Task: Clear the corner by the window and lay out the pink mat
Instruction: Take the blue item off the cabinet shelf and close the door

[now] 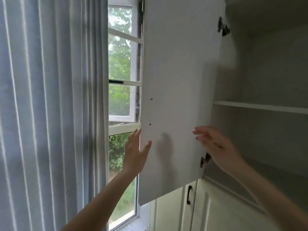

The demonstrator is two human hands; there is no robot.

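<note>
Two hands raised: left hand [135, 154] flat on open cabinet door [176, 100] edge, right hand [215, 145] spread, holding nothing; curtain [50, 105] at nine o'clock.

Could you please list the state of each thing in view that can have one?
Cupboard door: swung open.
Lower door: closed.
Window: ajar.
Curtain: drawn aside.
Left hand: open, at the door's edge.
Right hand: open, holding nothing.

White cupboard shelf [260, 107], contents unseen.
</note>
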